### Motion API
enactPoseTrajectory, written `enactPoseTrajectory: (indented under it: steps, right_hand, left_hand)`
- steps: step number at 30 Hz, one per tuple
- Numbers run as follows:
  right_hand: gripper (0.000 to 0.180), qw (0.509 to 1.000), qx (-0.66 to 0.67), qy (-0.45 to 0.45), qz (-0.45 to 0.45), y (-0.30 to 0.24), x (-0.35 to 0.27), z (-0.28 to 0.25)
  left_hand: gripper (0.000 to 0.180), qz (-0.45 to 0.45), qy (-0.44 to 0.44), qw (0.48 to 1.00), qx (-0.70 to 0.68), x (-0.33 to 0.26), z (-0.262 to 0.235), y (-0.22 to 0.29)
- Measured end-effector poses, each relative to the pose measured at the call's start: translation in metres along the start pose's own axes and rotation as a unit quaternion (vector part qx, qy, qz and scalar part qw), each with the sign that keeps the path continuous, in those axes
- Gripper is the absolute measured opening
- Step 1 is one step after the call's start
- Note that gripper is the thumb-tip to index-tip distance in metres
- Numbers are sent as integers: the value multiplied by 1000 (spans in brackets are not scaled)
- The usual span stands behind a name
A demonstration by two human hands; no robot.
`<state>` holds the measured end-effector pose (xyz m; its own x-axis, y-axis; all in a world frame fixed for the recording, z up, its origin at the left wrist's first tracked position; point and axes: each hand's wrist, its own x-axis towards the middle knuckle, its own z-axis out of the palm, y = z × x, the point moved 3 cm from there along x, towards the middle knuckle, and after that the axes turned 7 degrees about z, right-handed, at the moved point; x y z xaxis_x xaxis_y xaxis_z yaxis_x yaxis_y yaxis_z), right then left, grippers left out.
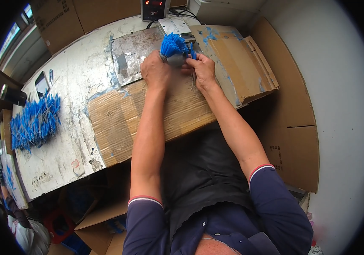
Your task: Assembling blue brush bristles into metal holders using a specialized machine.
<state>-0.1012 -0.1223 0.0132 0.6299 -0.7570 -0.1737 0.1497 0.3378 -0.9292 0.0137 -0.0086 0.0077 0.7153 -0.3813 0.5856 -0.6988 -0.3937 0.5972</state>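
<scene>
A white worktable [69, 80] carries flattened cardboard [118, 119] and a metal plate [133, 53]. Both forearms stretch straight forward over the cardboard, hands meeting at the far edge. The left hand [156, 70] is curled, knuckles up, gripping a bundle of blue-tipped wires [172, 46] that fans upward. The right hand [202, 68] pinches single wires beside it. A loose pile of blue wires [35, 121] lies well to the left.

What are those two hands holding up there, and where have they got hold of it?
A bunch of blue-tipped wires. The left hand wraps its lower, grey end, blue tips fanning out above. The right hand pinches a few strands at the bunch's side.
</scene>
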Motion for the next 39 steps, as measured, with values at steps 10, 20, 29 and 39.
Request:
enactPoseTrajectory:
  steps: [10, 20, 29, 39]
  right_hand:
    - [12, 992, -114, 57, -10, -2, -8, -5]
    - [11, 993, -113, 42, 2, -6, 0, 2]
    - [12, 984, -140, 113, 4, -10, 17, 19]
    - [6, 997, -42, 61, 11, -5, 16, 14]
  left_hand:
    - [9, 8, -10, 1000, 12, 0, 1, 1]
    - [7, 10, 10, 997, 82, 1, 3, 0]
    - [9, -36, 70, 997, 6, 4, -4, -1]
    - [7, -25, 34, 999, -7, 2, -1, 0]
